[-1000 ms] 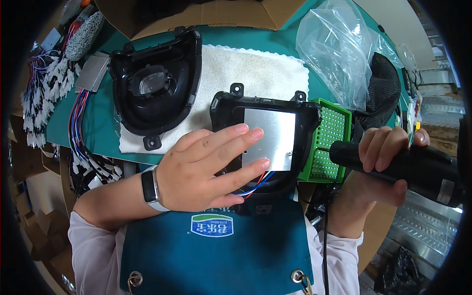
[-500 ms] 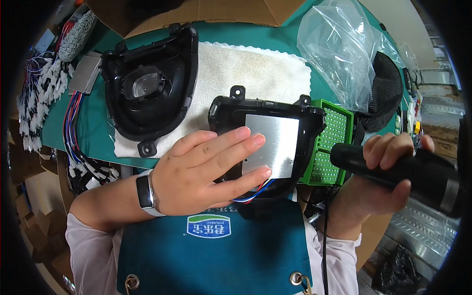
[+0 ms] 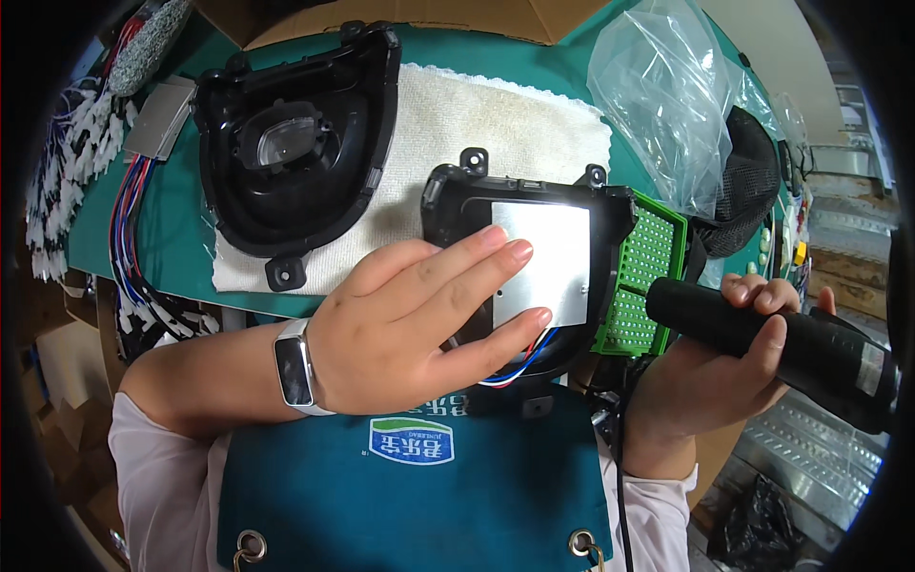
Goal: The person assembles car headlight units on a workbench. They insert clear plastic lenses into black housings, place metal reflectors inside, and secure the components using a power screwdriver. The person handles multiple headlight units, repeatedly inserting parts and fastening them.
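Left hand [image 3: 410,329] spread flat, fingers pressing the metal plate [image 3: 543,262] of the black housing [image 3: 457,195] at near table [image 3: 172,238] edge. Right hand [image 3: 710,377] wrapped around black driver [image 3: 772,338], long axis pointing left toward housing, just right of it.

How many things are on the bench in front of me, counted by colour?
Black housings: 2
Black power tool: 1
Green tray: 1
White towel: 1
Clear plastic bag: 1
Total: 6
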A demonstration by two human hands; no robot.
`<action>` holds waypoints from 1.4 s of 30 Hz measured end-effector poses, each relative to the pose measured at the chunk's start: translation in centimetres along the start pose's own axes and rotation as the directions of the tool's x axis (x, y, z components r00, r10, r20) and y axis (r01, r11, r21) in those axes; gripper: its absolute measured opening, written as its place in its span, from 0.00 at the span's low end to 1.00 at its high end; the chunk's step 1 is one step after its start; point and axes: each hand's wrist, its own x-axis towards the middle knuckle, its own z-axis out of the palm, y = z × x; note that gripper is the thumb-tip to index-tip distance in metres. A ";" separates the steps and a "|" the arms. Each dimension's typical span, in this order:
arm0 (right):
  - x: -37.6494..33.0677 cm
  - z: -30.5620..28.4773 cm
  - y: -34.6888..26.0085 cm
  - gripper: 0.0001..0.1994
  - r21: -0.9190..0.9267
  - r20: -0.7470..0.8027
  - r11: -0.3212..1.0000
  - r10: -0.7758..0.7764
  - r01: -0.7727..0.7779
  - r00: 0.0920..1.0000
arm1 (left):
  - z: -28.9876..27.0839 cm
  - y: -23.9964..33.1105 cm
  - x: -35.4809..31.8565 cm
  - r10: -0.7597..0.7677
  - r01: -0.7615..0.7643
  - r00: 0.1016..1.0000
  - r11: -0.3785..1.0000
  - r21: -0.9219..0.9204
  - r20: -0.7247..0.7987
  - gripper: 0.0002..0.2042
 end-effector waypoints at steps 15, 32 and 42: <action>1.7 4.3 -4.8 0.24 0.616 0.267 0.785 -0.137 -0.059 0.954 | 1.9 0.6 0.0 -0.108 0.090 0.968 0.992 -0.088 -0.229 0.09; 0.8 7.3 -3.7 0.22 0.463 0.450 0.879 -0.124 -0.113 0.884 | 2.8 1.0 0.1 -0.160 0.105 0.928 0.979 -0.175 -0.337 0.08; 0.9 7.7 -3.6 0.22 0.442 0.472 0.891 -0.136 -0.100 0.871 | 2.7 1.0 0.0 -0.156 0.106 0.943 0.979 -0.176 -0.296 0.08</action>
